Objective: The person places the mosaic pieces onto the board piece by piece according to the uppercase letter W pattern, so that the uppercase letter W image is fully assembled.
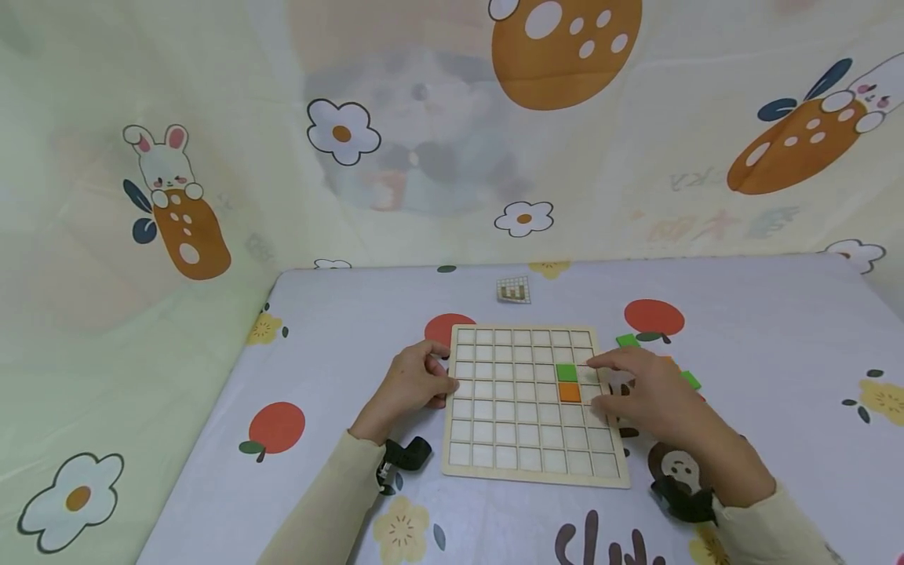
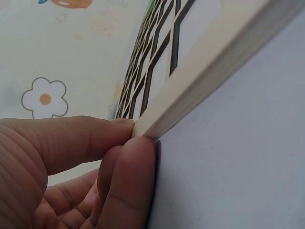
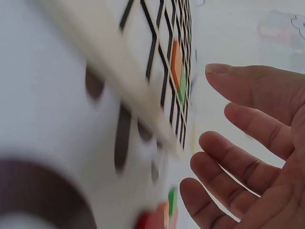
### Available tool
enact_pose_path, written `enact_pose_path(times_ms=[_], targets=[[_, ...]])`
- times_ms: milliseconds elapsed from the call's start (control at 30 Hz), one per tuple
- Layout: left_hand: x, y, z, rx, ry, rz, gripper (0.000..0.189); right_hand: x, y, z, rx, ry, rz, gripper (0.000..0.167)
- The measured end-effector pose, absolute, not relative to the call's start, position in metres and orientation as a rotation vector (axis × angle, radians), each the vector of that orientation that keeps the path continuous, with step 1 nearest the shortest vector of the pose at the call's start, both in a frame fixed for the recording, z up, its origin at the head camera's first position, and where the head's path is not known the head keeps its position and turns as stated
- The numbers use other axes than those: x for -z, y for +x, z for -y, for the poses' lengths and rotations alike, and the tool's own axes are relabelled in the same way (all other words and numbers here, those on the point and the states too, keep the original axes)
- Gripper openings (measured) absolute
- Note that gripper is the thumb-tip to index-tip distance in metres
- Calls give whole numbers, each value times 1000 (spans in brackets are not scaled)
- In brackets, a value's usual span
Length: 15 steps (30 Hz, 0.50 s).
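A wooden grid board [image 1: 483, 410] lies flat on the table, its square cells pale. One green tile [image 1: 566, 373] sits in a cell right of centre, with an orange tile [image 1: 569, 392] in the cell just below it. At the board's left edge my left hand [image 1: 410, 380] pinches the frame between thumb and fingers, as the left wrist view shows close up. My right hand [image 1: 653, 388] hovers over the right edge, thumb and fingers spread apart. Nothing is between those fingers [image 3: 228, 152] in the right wrist view.
Loose tiles, including a green tile [image 1: 627, 340] and another green tile [image 1: 690, 380], lie right of the board, partly hidden behind my right hand. A small gridded card or piece [image 1: 513, 290] lies beyond the board. A printed cloth wall [image 1: 424, 235] rises behind the table.
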<state>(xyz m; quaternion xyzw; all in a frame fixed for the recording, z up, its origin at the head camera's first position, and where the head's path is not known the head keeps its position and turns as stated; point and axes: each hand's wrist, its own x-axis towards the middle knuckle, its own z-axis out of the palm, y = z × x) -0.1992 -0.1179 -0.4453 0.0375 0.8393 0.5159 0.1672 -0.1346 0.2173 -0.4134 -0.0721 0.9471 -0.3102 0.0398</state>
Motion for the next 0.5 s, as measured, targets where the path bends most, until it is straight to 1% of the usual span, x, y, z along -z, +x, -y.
enact_pose_path(times_ms=[233, 500], targets=[[446, -200, 118, -1457, 74, -2387, 47, 412, -134, -256, 828, -94, -2984, 60], [447, -200, 116, -1463, 70, -2383, 47, 414, -135, -298, 765, 9, -2999, 51]])
